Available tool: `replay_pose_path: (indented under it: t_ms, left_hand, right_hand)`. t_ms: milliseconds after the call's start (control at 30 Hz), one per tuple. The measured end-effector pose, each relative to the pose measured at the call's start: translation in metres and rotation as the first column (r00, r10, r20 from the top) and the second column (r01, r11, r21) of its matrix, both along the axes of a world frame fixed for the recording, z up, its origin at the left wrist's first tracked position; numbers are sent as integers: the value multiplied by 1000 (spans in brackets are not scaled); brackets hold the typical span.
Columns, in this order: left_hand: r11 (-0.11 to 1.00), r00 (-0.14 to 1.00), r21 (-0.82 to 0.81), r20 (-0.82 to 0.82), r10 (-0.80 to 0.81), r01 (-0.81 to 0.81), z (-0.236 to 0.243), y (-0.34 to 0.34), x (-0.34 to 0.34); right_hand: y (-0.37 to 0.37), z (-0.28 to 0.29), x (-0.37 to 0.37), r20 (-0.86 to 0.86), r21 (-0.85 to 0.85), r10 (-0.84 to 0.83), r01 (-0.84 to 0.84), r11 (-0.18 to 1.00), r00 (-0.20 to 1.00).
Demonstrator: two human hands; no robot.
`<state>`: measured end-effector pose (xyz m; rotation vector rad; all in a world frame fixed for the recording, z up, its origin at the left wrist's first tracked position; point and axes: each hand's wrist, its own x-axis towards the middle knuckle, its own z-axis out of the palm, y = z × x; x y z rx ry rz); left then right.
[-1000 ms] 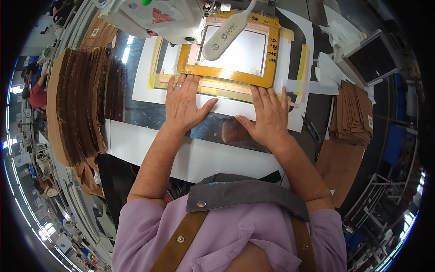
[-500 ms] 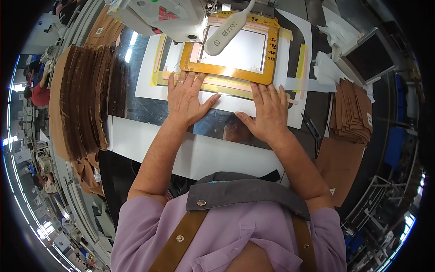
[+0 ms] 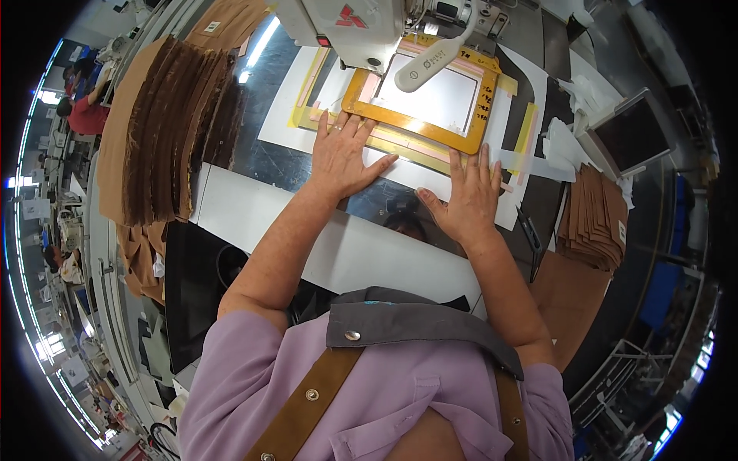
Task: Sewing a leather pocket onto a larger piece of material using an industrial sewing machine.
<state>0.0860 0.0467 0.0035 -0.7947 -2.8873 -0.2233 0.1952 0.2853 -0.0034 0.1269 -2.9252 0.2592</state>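
My left hand (image 3: 344,157) lies flat, fingers spread, on the near edge of a white template sheet (image 3: 400,165), its fingertips touching an orange rectangular frame (image 3: 419,123) with a clear window. My right hand (image 3: 467,196) rests flat on the same sheet to the right, fingers pointing at the frame. Neither hand grips anything. The frame sits under the head of a white sewing machine (image 3: 346,27), and a white lever-shaped arm (image 3: 434,61) crosses over the frame's window.
A fanned stack of brown cut pieces (image 3: 173,127) lies at the left. Another stack of brown pieces (image 3: 596,219) sits at the right beside a small grey screen (image 3: 630,134). The shiny dark table (image 3: 261,157) carries white boards. Other people work far left.
Both hands stay flat on the sheet; frame and hands sit slightly farther from me than a second ago, with the frame further under the machine head.
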Motion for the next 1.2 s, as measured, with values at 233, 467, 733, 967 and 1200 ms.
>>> replay_pose_path:
  t_ms: [233,467,733,967,1200]
  left_hand:
    - [998,999,47,-27,-45,46,-1,3,-1]
    - [996,997,47,-22,-75,76,3,0,-1]
    - [996,996,-23,32,-86,87,6,2,-3]
    - [993,993,-3,16,-117,117,2,0,-7]
    - [990,989,-21,58,-139,141,5,-1,-10]
  right_hand:
    - [3,-3,4,-34,26,-28,29,999,999]
    - [3,-6,2,-15,12,-26,26,1000,1000]
    - [1,-2,-2,80,21,-85,84,996,993]
    - [-19,11,-19,218,22,-193,193,981,957]
    - [-28,4,-25,159,52,-296,291,955,942]
